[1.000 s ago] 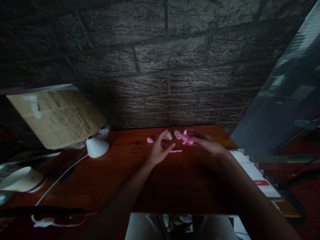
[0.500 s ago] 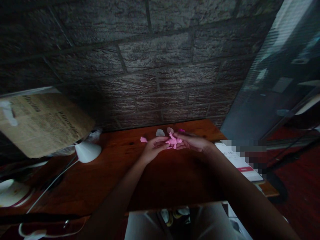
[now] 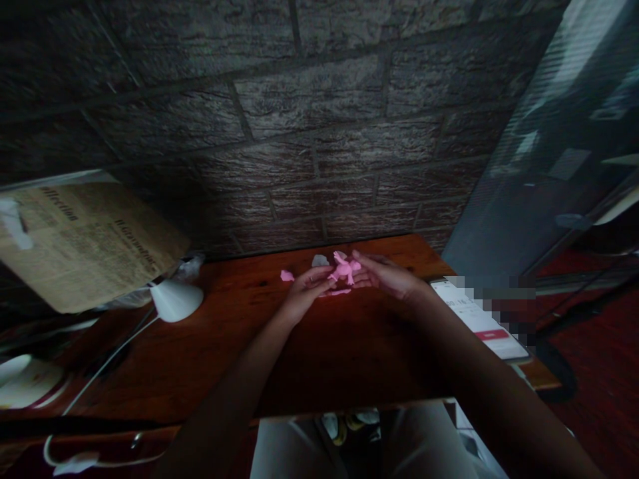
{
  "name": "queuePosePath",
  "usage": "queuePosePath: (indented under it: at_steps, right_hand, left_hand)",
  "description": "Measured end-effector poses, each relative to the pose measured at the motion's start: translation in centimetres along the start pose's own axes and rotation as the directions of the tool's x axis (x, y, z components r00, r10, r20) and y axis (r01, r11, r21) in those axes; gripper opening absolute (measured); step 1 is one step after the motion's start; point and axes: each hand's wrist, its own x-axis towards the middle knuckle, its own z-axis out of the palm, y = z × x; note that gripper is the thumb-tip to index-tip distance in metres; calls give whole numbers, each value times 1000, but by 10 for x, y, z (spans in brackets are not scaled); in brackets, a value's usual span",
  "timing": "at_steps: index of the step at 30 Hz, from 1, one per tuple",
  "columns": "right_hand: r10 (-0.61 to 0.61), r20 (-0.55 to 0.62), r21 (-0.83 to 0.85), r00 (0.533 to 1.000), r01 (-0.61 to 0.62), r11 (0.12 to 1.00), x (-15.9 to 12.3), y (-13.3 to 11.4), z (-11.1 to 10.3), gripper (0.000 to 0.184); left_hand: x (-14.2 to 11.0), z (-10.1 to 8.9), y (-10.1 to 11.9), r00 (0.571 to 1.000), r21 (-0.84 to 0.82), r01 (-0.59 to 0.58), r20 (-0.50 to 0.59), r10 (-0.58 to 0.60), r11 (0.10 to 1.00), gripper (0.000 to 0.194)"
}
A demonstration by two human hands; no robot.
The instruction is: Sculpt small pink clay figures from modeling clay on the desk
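Note:
My left hand is closed with thumb and fingers pinching the left end of a small pink clay figure with stubby limbs. The figure is held just above the wooden table. My right hand is at the figure's right end, its thumb raised and fingers apart behind and below; whether they touch it is hard to see. Below the figure lies a thin pink clay strip. A pink clay lump rests left of my left hand. Behind the hands sits a whitish flat piece; another pale piece is mostly hidden by the figure.
A lamp with a newsprint-patterned shade and white base stands on the left of the table. A paper cup and white cable are nearby. At the right edge lies a phone. A brick wall rises behind.
The pink figure moved from my right hand to between both hands, and my left hand now grips it. My right fingers have loosened around it. The view shifted slightly right.

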Motion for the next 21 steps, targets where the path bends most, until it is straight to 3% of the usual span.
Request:
queuePosePath:
  at_steps: [5,8,12,16,21]
  right_hand:
    - [137,26,110,990,-139,984,1,-4,-3,61]
    - [137,58,109,989,-143,984,1,-4,-3,55]
    - [37,64,51,997,-40,998,1,1,-5,19]
    - [-70,-30,-27,997,69,997,4,8,-5,25]
    - [-154,-14,-139,988,150,979,3,7,2,36]
  left_hand:
    - [0,1,3,998,-142,59,22,-56,988,44]
    - [0,2,6,998,-155,63,14,-61,986,41]
    - [-1,3,9,996,-186,91,-3,-93,978,38]
    - [-2,3,10,993,-215,113,0,-116,970,40]
    - [-2,3,8,995,-198,104,28,-100,975,38]
